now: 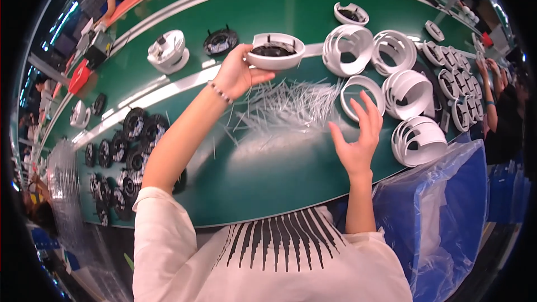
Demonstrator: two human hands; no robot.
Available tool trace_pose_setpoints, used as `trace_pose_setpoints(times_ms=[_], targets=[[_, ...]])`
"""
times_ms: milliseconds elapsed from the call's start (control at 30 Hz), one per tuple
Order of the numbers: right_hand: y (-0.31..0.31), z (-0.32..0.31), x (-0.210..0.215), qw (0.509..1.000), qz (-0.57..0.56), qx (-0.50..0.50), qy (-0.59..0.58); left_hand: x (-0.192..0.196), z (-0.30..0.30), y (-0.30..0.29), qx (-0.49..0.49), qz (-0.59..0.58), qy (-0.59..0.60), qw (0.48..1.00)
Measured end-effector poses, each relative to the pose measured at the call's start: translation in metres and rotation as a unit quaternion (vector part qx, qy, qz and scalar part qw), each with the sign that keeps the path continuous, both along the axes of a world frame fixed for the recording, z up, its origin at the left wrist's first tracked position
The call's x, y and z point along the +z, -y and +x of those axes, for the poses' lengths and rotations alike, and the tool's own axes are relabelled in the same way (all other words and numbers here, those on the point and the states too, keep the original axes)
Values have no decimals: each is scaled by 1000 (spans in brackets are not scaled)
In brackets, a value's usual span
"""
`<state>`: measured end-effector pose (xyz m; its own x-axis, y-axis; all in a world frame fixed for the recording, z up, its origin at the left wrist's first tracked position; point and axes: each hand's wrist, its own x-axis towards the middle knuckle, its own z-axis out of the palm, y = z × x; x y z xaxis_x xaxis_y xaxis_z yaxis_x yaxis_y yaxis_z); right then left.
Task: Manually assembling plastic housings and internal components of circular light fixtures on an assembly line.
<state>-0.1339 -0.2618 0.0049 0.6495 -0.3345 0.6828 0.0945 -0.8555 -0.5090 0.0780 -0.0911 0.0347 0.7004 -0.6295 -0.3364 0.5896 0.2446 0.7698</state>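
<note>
My left hand (235,74) grips the left end of a white oval ring housing (286,62) with a black part inside it. It holds the housing up above the middle of the table. My right hand (358,142) is raised with thumb and fingers spread, holding nothing. Just behind its fingertips lies a single white ring (345,103); whether they touch cannot be told. Between my hands a loose heap of thin clear strips (296,100) is spread over the green table (263,176).
Stacked white rings (348,50) stand on the right, beside rows of finished-looking white-and-black housings (450,86). Several black round parts (134,123) crowd the left. A white device (168,53) sits farther back. Blue plastic-wrapped bins (447,201) adjoin the near right edge. Other people work nearby.
</note>
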Motion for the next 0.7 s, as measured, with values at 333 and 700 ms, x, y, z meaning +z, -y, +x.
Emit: trace_pose_setpoints(times_ms=[333,700], targets=[[43,-5,-53,986,-59,-93,-125,-68,138,116,115,-99,-34,988],[44,2,-46,988,-77,-97,-91,-21,176,41,52,647,574,499]])
